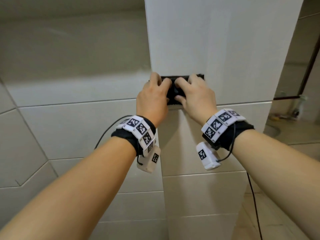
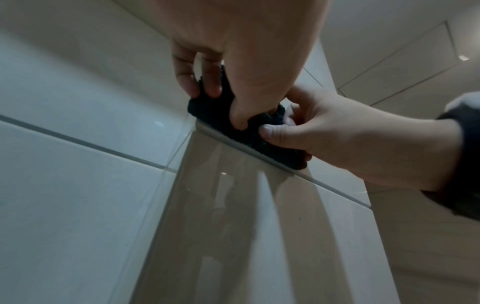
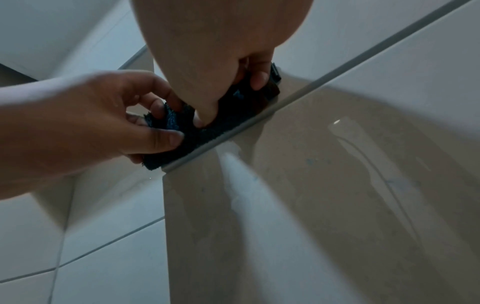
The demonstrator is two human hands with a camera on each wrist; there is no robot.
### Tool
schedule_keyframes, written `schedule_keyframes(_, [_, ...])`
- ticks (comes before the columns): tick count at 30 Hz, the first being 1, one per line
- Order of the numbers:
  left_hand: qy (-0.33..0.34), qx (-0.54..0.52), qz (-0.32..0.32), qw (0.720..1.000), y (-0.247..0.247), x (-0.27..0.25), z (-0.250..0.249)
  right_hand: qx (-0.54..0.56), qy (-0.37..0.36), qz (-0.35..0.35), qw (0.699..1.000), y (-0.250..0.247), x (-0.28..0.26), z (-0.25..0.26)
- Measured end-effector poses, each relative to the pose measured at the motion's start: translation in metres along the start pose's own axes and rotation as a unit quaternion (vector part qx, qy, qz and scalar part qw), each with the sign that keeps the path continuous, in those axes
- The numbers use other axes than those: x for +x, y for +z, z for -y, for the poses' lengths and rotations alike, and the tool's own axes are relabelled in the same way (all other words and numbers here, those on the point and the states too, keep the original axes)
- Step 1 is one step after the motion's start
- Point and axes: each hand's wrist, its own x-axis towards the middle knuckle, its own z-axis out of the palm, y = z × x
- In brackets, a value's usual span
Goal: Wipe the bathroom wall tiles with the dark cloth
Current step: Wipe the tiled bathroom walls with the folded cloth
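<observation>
A dark cloth (image 1: pixel 173 78) lies flat against the front face of a white tiled column (image 1: pixel 216 40), just above a horizontal grout line. My left hand (image 1: pixel 162 89) grips its left part, fingers curled over the top and thumb below. My right hand (image 1: pixel 181 89) grips its right part the same way. In the left wrist view the left hand (image 2: pixel 215 96) digs its thumb into the cloth (image 2: pixel 215 117) while the right hand (image 2: pixel 275 123) pinches it. The right wrist view shows the cloth (image 3: pixel 226 121) bunched under the left hand (image 3: pixel 166 125). Most of the cloth is hidden by the hands.
A tiled wall (image 1: pixel 69 70) runs back on the left of the column. Right of the column the floor (image 1: pixel 294 134) opens out, with a dark upright bar (image 1: pixel 310 66) and small bottles (image 1: pixel 301 104) behind. A black cable (image 1: pixel 254 196) hangs from my right wrist.
</observation>
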Motion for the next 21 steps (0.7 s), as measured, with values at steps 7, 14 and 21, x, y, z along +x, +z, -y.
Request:
schedule_keyframes(7, [0.016, 0.033, 0.000, 0.999, 0.010, -0.011, 0.002, 0.005, -0.013, -0.046, 0.999, 0.019, -0.013, -0.007])
schedule_keyframes(14, [0.012, 0.024, -0.032, 0.999, 0.003, 0.009, 0.004, 0.034, 0.001, -0.056, 0.998, 0.003, 0.012, -0.009])
schedule_keyframes(21, [0.024, 0.055, -0.047, 0.997, -0.040, 0.063, -0.002, 0.059, 0.023, -0.073, 0.995, -0.042, 0.061, -0.004])
